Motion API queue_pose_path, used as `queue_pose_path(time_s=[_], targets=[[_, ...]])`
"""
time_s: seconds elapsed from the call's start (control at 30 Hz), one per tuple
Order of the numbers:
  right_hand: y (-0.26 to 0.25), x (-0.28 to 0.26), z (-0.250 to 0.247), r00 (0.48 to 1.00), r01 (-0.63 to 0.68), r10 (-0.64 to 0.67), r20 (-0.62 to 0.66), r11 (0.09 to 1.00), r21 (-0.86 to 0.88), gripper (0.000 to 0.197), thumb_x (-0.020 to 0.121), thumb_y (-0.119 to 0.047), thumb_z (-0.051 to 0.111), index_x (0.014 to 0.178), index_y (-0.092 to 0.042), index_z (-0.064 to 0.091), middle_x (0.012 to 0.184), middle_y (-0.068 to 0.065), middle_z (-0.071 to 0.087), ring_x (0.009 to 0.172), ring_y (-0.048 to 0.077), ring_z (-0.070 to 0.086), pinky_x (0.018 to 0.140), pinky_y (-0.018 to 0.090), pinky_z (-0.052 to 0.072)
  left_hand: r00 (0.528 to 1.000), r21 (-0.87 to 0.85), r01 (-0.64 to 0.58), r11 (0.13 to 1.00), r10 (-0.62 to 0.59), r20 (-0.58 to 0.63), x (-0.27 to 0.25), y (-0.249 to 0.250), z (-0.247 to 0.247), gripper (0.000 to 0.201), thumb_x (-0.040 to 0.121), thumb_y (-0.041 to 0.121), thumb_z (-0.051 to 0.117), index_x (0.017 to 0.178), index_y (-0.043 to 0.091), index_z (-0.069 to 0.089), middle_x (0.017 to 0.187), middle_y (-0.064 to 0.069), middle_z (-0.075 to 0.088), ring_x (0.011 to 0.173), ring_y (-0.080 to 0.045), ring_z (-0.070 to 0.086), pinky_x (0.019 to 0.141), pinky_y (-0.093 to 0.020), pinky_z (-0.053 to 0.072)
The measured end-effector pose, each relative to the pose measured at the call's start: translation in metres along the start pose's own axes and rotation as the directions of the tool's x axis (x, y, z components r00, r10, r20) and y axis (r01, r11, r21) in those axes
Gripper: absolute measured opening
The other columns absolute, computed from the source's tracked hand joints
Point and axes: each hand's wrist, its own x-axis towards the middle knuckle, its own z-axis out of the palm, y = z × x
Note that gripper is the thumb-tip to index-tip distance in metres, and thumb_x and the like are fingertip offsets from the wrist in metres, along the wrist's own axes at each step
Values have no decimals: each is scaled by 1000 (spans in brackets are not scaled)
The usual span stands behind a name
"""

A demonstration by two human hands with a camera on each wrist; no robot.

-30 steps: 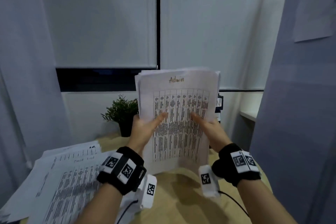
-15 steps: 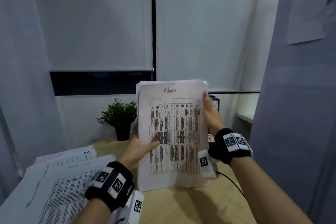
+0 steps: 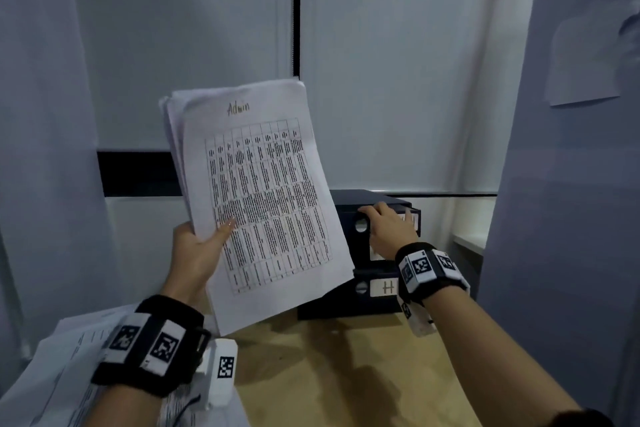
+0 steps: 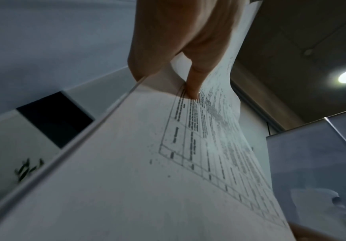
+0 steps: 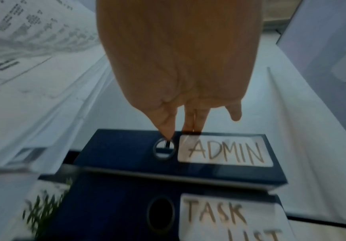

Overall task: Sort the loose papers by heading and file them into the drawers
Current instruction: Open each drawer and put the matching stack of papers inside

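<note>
A stack of printed sheets headed "Admin" [image 3: 256, 191] is held upright and tilted by my left hand [image 3: 204, 246], thumb on the front sheet. In the left wrist view the thumb [image 4: 192, 91] presses the stack [image 4: 147, 163]. A dark blue drawer unit [image 3: 346, 302] stands at the back of the table. My right hand [image 3: 374, 215] grips the top drawer's front. The right wrist view shows that drawer labelled ADMIN [image 5: 225, 151], with my right hand [image 5: 180, 130] curled over its top edge and the thumb at its ring hole [image 5: 165, 149]. It juts out over the TASK LIST drawer [image 5: 229, 216].
More printed sheets [image 3: 69, 374] lie spread at the lower left of the wooden table [image 3: 329, 357]. A grey partition [image 3: 571, 218] stands close on the right. A small green plant [image 5: 44, 208] sits left of the drawers. White blinds hang behind.
My right hand let go of the Admin stack and reached to the top drawer. The left hand now holds the stack alone, raised and tilted left.
</note>
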Motion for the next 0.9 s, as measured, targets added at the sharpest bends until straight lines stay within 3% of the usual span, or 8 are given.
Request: queue_pose_path(time_s=[0.17, 0.33, 0.43, 0.53, 0.57, 0.7, 0.8, 0.9], targets=[[5, -18, -43, 993, 52, -40, -108, 993, 110, 38, 89, -9, 41, 112, -26, 66, 117, 2, 62, 108, 27, 58, 94, 39, 45, 998, -110, -4, 994, 10, 58, 8, 26, -1, 25, 85, 11, 68, 110, 7, 66, 102, -9, 71, 91, -24, 71, 77, -40, 57], [5, -48, -74, 992, 0, 32, -119, 965, 261, 32, 89, -13, 40, 74, -18, 68, 88, 5, 71, 86, 29, 63, 73, 38, 52, 988, -161, -4, 987, 29, 149, 10, 45, 21, 24, 84, 4, 67, 107, 10, 65, 102, -5, 70, 90, -15, 70, 70, -25, 59], [3, -56, -92, 993, -44, 95, -75, 859, 510, 30, 98, -16, 41, 88, -3, 66, 95, 18, 71, 89, 32, 64, 66, 34, 43, 983, -175, 20, 984, 13, 185, 8, 52, 41, 18, 84, 5, 68, 100, 12, 66, 99, -5, 70, 83, -12, 71, 67, -24, 59], [0, -71, -114, 995, -88, 84, 60, 376, 922, 58, 98, -57, 29, 119, -14, 63, 99, 3, 73, 87, 18, 69, 71, 29, 49, 984, -207, -4, 978, 41, 174, 8, 67, 63, 15, 84, 8, 70, 98, 13, 67, 97, -2, 71, 85, -11, 71, 76, -30, 58], [0, -76, -118, 997, -74, 19, 72, 313, 947, 62, 95, -62, 30, 122, -16, 61, 99, -1, 74, 89, 17, 71, 72, 29, 53, 984, -215, -24, 976, 60, 165, 7, 73, 71, 15, 84, 9, 70, 97, 14, 67, 98, -2, 71, 88, -12, 70, 81, -33, 57], [-1, -91, -125, 995, 87, -75, -66, 327, 941, 29, 96, -21, 55, 124, -13, 55, 103, 0, 73, 93, 12, 71, 79, 26, 58, 969, -167, -77, 983, 113, 220, 5, 98, 106, 12, 92, 15, 62, 103, 11, 65, 108, -9, 68, 105, -25, 65, 97, -46, 49], [13, -91, -138, 979, 179, 28, -202, 362, 915, 40, 91, -9, 62, 129, -9, 49, 115, 7, 69, 102, 18, 69, 91, 36, 55, 964, -98, -110, 989, 130, 233, 8, 107, 122, 14, 97, 15, 53, 106, 9, 61, 110, -8, 66, 108, -27, 62, 98, -44, 48], [27, -92, -149, 966, 197, 72, -250, 426, 883, 46, 90, -6, 62, 131, -12, 43, 120, 9, 65, 100, 16, 68, 85, 31, 57, 952, -78, -99, 992, 118, 284, 3, 106, 128, 32, 96, 16, 55, 125, 3, 57, 120, -6, 64, 114, -24, 60, 102, -42, 46]])
